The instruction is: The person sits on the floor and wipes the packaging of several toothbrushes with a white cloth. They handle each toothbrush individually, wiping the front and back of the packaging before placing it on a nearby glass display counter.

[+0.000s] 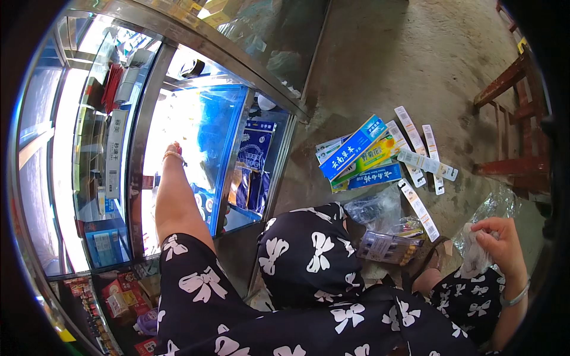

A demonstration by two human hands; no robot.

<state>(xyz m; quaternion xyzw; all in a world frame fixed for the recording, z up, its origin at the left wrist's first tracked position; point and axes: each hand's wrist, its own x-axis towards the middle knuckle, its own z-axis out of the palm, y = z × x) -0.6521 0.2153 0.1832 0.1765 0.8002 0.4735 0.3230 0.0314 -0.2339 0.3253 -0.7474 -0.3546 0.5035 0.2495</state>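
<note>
My left hand (174, 153) reaches into a glass-and-metal display cabinet (149, 147), a beaded bracelet at its wrist. Glare washes out its fingers, so any hold there is hidden. At the right, my right hand (501, 247) pinches a crumpled whitish cloth (474, 256) above my patterned garment. Between the two, long toothpaste cartons (354, 147) lie in an overlapping pile on the concrete floor. Fanned out beside them are several narrow white hanging packs (418, 209). Nearer to me lie a clear plastic bag (378, 207) and a clear pack of slender items (387, 247).
Blue printed packages (256, 147) fill the cabinet's end section. Boxed goods (116, 153) line a glass shelf at the left, with more packets (124, 296) below. A red-brown wooden stool or chair (512, 167) stands at the right, near clear plastic wrap (498, 207).
</note>
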